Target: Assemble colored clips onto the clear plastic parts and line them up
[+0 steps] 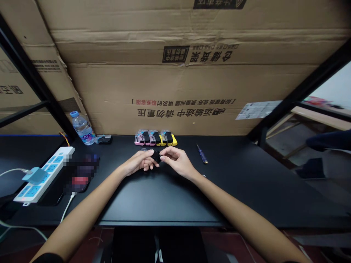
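Note:
Between my two hands is a small black part, too small to name. My left hand grips it from the left, thumb on top and the other fingers curled below. From the right, my right hand pinches its edge between thumb and fingertips. Just behind the hands stands a row of several small packaged items, with clear fronts and pink, black and yellow parts. A small clear piece lies on the table by my left thumb, partly hidden. To the right rests a blue-handled screwdriver.
A black table bears everything, with cardboard behind it. At left are a water bottle, another small packaged item, a white power strip and a blurred phone on a cable. Black metal posts flank the table.

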A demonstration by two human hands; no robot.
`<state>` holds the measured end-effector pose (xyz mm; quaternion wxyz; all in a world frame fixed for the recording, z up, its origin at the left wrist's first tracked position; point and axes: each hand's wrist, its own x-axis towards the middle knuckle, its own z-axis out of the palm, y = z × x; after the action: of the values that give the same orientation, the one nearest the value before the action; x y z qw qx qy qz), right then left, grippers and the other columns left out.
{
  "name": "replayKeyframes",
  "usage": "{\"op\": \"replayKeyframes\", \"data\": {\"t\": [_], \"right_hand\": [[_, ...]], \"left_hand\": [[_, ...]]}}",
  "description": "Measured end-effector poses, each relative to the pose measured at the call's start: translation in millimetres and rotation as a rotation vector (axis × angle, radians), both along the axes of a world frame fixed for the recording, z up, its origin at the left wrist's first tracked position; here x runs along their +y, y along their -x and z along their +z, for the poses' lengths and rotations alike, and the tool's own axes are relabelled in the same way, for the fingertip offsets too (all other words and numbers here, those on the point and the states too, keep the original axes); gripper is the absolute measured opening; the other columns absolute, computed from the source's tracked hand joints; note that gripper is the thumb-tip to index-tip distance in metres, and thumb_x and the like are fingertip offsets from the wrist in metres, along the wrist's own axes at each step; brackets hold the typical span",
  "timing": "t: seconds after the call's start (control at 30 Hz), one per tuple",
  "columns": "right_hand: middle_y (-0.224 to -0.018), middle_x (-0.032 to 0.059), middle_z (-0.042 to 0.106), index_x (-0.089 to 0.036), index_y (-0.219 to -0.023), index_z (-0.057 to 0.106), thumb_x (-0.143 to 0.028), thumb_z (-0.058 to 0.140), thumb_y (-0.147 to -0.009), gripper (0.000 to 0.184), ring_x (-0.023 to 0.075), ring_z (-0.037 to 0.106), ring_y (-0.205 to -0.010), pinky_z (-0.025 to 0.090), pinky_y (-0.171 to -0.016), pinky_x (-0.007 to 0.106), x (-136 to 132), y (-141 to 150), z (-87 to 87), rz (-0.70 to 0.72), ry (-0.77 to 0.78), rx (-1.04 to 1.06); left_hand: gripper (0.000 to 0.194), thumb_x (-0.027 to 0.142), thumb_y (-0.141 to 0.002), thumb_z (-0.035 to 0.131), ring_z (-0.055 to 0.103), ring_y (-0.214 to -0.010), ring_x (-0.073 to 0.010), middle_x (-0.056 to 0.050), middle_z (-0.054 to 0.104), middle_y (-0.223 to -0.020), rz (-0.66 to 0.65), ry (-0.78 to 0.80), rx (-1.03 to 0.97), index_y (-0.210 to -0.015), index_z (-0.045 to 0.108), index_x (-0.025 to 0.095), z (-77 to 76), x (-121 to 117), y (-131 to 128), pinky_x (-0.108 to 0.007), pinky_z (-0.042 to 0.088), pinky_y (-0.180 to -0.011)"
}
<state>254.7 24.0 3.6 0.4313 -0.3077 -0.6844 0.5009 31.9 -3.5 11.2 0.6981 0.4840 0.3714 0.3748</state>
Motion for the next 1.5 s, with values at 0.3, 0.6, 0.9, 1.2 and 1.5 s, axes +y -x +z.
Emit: {"op": "replayKeyframes", "data": {"t": [0.3,0.6,0.9,1.2,1.5], "right_hand": [[-0.097,0.0056,0.076,-0.021,-0.091,0.072,-0.049,0.083,-0.082,0.032,0.0218,0.071,-0.089,0.059,-0.089,0.040,-0.9,-0.5,1.3,-0.015,0.004,-0.009],[-0.094,0.0045,0.073,-0.021,-0.092,0.068,-0.048,0.081,-0.085,0.030,0.0204,0.070,-0.087,0.059,-0.087,0.039,-3.8,2.1,2.0,-0.020,-0.021,0.009],[-0.097,0.0043,0.071,-0.023,-0.094,0.061,-0.049,0.084,-0.084,0.035,0.0199,0.070,-0.091,0.060,-0.087,0.037,-3.8,3.9,1.6,-0.012,-0.034,0.066],[-0.106,0.0079,0.077,-0.023,-0.103,0.072,-0.050,0.082,-0.086,0.033,0.0242,0.073,-0.097,0.062,-0.094,0.045,-4.5,2.7,0.0,-0.031,-0.067,0.042],[-0.093,0.0079,0.077,-0.020,-0.107,0.077,-0.063,0.068,-0.094,0.046,0.0230,0.073,-0.084,0.062,-0.078,0.039,0.8,2.0,3.3,0.040,0.087,0.007]], "left_hand": [[0.072,0.076,-0.078,0.077,0.064,-0.064,-0.0134,-0.023,0.079,-0.093,0.000,-0.006,-0.002,-0.090,0.075,0.005,-1.1,0.3,0.5,-0.022,0.040,-0.051],[0.073,0.077,-0.078,0.077,0.064,-0.063,-0.0135,-0.021,0.079,-0.091,-0.006,-0.005,-0.012,-0.091,0.074,0.006,-1.6,0.2,0.1,-0.022,0.039,-0.051],[0.072,0.074,-0.075,0.081,0.064,-0.063,-0.0134,-0.023,0.079,-0.092,-0.006,0.010,-0.017,-0.090,0.074,0.004,-1.0,-0.2,-1.0,-0.022,0.041,-0.050],[0.063,0.060,-0.078,0.087,0.076,-0.089,-0.0223,-0.019,0.077,-0.111,-0.014,-0.080,-0.054,-0.114,0.069,0.012,-0.5,-1.5,1.4,-0.031,0.057,-0.075],[0.072,0.039,-0.073,0.093,0.065,-0.117,-0.0270,-0.011,0.069,-0.129,0.356,-0.719,0.448,-0.134,0.058,0.023,1.0,-5.0,1.8,-0.038,0.051,-0.098]]}}
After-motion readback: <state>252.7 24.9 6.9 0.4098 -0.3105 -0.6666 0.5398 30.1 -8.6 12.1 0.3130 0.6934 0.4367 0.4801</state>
